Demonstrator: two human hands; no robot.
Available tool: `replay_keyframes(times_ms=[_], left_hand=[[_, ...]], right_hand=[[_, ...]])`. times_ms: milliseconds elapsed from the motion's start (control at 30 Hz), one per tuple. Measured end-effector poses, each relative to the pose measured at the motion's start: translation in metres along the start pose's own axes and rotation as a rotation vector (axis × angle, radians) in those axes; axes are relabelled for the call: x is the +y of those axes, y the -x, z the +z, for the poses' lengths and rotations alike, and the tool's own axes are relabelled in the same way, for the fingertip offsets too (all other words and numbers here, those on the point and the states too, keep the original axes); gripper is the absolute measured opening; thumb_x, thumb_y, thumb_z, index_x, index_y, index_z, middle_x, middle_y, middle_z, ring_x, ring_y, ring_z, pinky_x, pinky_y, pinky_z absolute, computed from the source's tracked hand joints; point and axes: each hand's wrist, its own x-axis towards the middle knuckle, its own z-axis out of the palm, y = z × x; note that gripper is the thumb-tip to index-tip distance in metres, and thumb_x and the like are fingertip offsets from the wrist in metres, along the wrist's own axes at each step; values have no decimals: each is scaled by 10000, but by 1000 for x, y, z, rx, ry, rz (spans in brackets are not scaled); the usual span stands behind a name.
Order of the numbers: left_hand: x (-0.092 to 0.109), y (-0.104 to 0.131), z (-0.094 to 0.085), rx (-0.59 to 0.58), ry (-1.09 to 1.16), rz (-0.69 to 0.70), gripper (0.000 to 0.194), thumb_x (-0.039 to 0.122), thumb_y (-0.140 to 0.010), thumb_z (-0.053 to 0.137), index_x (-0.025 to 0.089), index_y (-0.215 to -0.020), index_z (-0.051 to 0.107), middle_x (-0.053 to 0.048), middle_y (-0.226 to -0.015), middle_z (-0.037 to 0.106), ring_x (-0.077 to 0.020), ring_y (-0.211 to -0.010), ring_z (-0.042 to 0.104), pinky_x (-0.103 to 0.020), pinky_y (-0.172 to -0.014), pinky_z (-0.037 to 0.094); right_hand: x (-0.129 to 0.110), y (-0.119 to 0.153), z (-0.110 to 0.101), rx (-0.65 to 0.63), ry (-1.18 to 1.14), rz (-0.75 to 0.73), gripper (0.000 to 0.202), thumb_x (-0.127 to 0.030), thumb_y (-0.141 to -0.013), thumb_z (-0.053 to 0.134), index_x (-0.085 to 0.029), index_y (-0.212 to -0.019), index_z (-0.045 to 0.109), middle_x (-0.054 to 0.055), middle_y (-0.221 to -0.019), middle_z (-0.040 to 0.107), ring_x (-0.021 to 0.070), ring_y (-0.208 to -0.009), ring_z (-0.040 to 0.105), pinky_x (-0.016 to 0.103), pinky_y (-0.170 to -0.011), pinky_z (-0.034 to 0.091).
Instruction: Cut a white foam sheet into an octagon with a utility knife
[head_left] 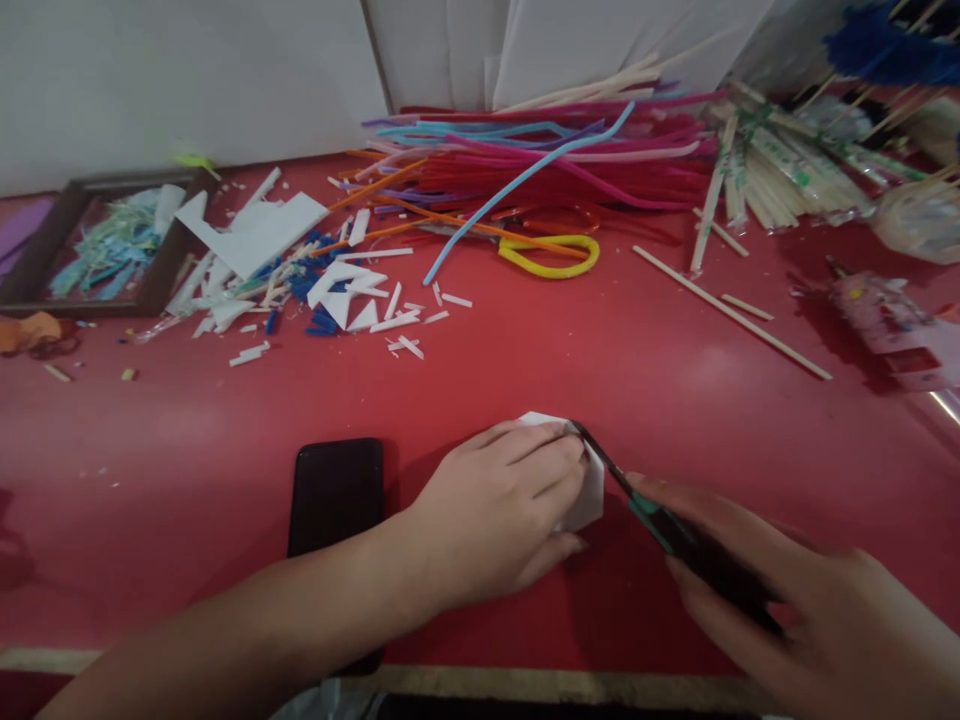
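My left hand [506, 490] holds a small white piece of board [590, 500] down against the red table, fingers together on top and thumb at its near side. Much of the board is hidden under that hand. In my right hand [825, 600] is a utility knife [675, 535] with a black and green handle, the fingers wrapped round it. Its dark blade slants up to the left, and the tip meets the board's far right edge, close to my left fingertips.
A black phone [337, 495] lies left of my left hand, partly under the forearm. White offcuts [349, 295] and scraps lie beyond, near a dark frame [142, 300]. Pipe cleaners [555, 165], yellow-handled scissors [551, 268] and wooden sticks [731, 310] are farther back.
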Motion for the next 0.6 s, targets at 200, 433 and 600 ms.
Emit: replay_keyframes(times_ms=[200,433,600], left_hand=[[0,-1,-1,9,-9,4,460,411,-946,701,76,-1252,628,-161,-1295,706,-284,-1297,627,-399,-1135,519],[-2,0,1,-1,-14,1,501,443,-943,716,90,-1284,616,-149,-1312,704,-281,-1326,611,-406,-1158,501],[-2,1,3,22,-44,26,508,461,-947,711,83,-1276,628,-156,-1322,702,-282,-1330,609,-407,-1151,506]], right_hand=[[2,-10,7,-36,-82,9,430,-204,-920,455,-240,-1295,662,75,-1100,822,235,-895,810,318,-704,676],[0,-9,2,-19,-101,-8,395,-203,-911,473,-238,-1259,657,58,-1083,827,232,-891,811,303,-683,679],[2,2,2,-27,-95,4,405,-224,-912,489,-270,-1278,657,63,-1107,822,253,-883,811,326,-653,681]])
